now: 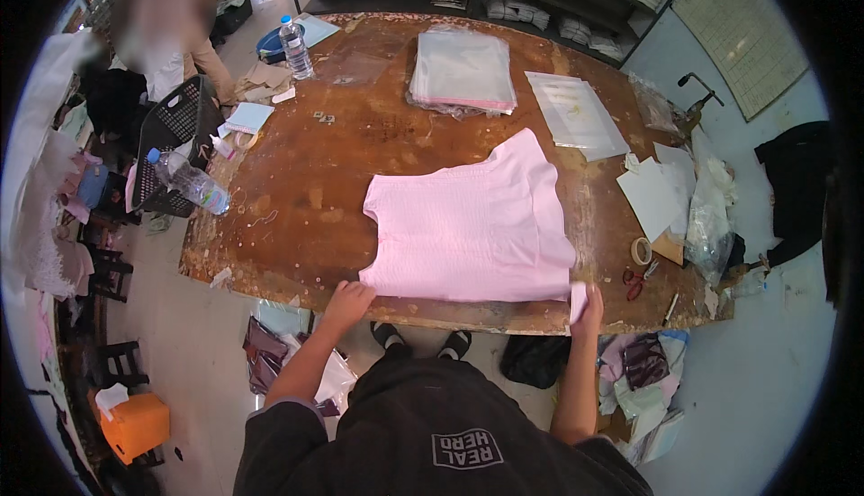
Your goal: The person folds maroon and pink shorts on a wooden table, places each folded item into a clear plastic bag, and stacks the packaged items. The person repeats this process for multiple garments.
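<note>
A pink garment [466,233] with gathered stitching and a flared, ruffled end lies flat on the worn wooden table [304,226], its long near side close to the front edge. My left hand [349,303] grips its near left corner, fingers curled over the cloth. At the near right corner, my right hand [588,307] holds a small turned-up piece of the pink fabric between thumb and fingers. A stack of clear plastic bags [462,71] sits beyond the garment, with more flat plastic bags [577,114] to its right.
Red-handled scissors [634,283], a tape roll [640,251] and white papers [651,195] lie right of the garment. On the left are a plastic bottle [192,182] and a black basket [179,138]; another bottle [295,47] stands farther back. A person [165,16] is at the upper left.
</note>
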A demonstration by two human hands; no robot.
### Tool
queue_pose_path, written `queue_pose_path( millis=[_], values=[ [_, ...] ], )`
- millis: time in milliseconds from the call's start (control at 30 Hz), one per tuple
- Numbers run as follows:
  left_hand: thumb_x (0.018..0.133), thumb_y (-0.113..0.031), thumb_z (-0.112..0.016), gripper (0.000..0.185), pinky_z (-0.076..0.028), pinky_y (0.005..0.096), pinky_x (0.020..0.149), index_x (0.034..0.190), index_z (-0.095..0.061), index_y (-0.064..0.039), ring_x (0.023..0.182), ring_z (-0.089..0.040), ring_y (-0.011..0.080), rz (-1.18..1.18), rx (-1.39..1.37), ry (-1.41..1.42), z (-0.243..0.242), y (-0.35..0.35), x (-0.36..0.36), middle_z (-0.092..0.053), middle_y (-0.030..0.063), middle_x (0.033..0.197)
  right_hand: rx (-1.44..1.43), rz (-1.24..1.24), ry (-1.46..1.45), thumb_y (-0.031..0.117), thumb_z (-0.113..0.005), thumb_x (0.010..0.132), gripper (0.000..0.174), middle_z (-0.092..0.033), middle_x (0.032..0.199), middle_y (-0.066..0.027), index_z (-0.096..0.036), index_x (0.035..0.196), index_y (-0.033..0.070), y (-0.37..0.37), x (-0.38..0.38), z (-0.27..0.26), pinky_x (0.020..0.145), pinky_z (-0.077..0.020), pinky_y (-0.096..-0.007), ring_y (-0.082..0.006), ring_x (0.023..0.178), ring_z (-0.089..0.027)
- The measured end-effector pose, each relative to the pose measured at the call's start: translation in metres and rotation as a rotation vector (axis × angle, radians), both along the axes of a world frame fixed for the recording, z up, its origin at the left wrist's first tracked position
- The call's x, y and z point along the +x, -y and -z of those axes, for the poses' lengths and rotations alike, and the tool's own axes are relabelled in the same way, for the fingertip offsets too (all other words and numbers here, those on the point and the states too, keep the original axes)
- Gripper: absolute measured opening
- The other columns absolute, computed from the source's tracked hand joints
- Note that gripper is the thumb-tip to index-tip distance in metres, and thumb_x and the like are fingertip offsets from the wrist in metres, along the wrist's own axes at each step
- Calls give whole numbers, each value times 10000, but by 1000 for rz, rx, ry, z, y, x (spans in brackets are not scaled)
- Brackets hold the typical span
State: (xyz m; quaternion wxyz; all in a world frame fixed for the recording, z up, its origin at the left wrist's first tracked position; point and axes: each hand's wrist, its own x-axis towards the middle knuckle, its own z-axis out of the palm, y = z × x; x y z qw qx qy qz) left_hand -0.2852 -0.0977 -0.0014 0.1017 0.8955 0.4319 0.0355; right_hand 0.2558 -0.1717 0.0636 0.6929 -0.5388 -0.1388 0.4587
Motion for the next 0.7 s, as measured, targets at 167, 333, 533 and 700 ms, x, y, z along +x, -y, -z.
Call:
queue_pose_path(
  millis=[167,333,533,700],
  values=[
    [949,-273,-542,157,-433,425,717,991,-593,-131,710,-670,269,-322,46,-80,-8,-31,1,-691,87,734,-274,106,75,297,-571,956,285,-622,985,-56,-539,1156,97,-75,-18,34,718,-480,-331,-186,903,-618],
    [945,-300,-546,168,-434,447,684,971,-598,-142,692,-661,284,-399,85,-94,4,-34,-37,-688,102,719,-356,-55,131,301,-538,949,348,-596,1074,-56,-481,1243,124,-79,-70,51,736,-469,-366,-212,946,-614],
    [898,-263,-600,146,-432,440,691,974,-594,-139,693,-646,281,-428,155,-32,5,-23,-43,-669,84,707,-132,-173,732,291,-528,949,591,-444,1430,-117,-316,1464,91,-97,-116,52,952,-424,-446,-300,1234,-485],
    [883,-206,-594,203,-433,421,757,1077,-628,-158,761,-609,252,-445,240,-72,15,-16,-39,-638,57,766,-40,-1031,1596,477,-502,953,748,-220,1583,-157,-207,1539,117,-65,-233,56,1158,-171,-558,-364,1456,-202]
  ],
)
